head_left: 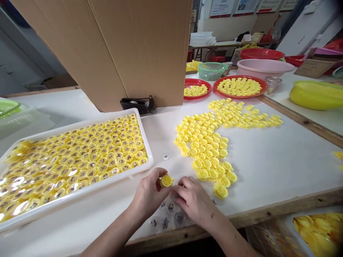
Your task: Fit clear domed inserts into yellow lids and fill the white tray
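- Left of the white plastic tray, a pale green plastic crate sits at the table's edge; the white-topped table runs on from there.
- The tray is packed nearly edge to edge with yellow caps, each apparently topped by a clear dome with a dark print; no gaps show among them.
- Behind the tray stand a tall cardboard box and a black tape dispenser.
- Just right of the tray, the left hand pinches one bare yellow cap between thumb and fingers, a narrow grip; a small clear piece lies above it.
- The right hand curls down beside that cap, over a few clear round pieces; whether it holds anything is hidden.
- Farther right of the tray, a large spread of loose yellow caps lies on the table; more fill two red plates at the back.
- Beyond those are a green basket and a pink basin; a yellow basin sits far right, with shelves and wall notices behind.
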`<action>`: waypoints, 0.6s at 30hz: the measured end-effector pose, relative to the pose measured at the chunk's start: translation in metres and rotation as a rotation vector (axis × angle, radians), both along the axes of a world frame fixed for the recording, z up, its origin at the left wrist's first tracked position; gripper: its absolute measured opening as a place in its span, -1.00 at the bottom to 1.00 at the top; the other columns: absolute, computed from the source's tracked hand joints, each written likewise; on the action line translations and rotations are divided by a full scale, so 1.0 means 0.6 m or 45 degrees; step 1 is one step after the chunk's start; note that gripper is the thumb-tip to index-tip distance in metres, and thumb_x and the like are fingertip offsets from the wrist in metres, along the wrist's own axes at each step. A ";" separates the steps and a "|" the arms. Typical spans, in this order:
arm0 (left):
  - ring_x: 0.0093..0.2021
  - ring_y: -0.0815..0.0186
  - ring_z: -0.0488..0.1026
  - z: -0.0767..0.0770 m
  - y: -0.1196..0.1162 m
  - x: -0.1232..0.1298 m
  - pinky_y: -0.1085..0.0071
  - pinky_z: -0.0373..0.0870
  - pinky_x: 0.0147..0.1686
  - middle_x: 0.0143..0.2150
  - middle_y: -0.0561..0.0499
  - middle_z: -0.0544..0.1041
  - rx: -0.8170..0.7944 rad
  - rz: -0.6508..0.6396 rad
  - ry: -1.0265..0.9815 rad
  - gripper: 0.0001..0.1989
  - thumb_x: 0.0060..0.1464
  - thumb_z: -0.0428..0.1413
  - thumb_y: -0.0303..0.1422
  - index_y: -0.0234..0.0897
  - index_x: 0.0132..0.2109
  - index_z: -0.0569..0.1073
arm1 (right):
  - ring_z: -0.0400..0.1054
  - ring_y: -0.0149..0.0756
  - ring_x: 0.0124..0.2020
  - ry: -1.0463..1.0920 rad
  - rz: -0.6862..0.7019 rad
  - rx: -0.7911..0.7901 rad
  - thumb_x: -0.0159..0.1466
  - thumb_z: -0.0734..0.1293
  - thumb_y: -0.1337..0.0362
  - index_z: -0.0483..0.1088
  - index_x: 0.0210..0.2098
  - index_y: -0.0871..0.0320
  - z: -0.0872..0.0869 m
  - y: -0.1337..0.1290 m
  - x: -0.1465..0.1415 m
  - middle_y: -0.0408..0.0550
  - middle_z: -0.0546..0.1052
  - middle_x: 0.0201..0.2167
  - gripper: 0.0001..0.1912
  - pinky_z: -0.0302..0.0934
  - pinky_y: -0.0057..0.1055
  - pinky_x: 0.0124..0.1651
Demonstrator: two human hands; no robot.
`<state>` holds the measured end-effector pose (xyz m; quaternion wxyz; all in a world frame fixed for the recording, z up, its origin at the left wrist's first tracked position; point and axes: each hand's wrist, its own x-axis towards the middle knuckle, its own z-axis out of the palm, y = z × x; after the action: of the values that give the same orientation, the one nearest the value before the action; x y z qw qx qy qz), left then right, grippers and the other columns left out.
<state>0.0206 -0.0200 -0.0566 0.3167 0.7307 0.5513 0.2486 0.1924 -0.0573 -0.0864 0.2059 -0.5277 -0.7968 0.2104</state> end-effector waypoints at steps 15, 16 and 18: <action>-0.52 0.46 0.26 -0.035 -0.006 -0.037 0.53 0.18 -0.53 -0.49 0.14 0.36 -0.665 -0.026 -0.901 -0.76 -0.18 0.19 -0.44 -0.33 -0.31 0.32 | 0.42 -0.28 -0.25 0.254 -0.152 0.493 0.28 0.19 0.44 0.38 -0.18 0.12 0.041 0.016 -0.061 -0.02 0.51 -0.30 -0.81 0.32 -0.37 -0.17; -0.52 0.47 0.26 -0.035 -0.006 -0.040 0.53 0.17 -0.53 -0.48 0.13 0.36 -0.657 -0.008 -0.909 -0.77 -0.18 0.20 -0.44 -0.33 -0.32 0.33 | 0.42 -0.27 -0.21 0.238 -0.090 0.485 0.28 0.19 0.45 0.38 -0.14 0.12 0.041 0.016 -0.067 0.00 0.51 -0.26 -0.78 0.33 -0.36 -0.14; -0.51 0.46 0.28 -0.035 -0.005 -0.045 0.52 0.18 -0.52 -0.46 0.11 0.38 -0.652 0.026 -0.936 -0.76 -0.19 0.21 -0.43 -0.35 -0.32 0.35 | 0.41 -0.26 -0.13 0.246 0.006 0.429 0.29 0.19 0.45 0.37 -0.07 0.12 0.042 0.015 -0.071 0.03 0.50 -0.16 -0.73 0.34 -0.34 -0.08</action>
<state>-0.0063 -0.0229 -0.0775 0.6598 0.4865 0.4530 0.3505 0.1500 -0.0486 -0.0610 0.3663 -0.4614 -0.7985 0.1240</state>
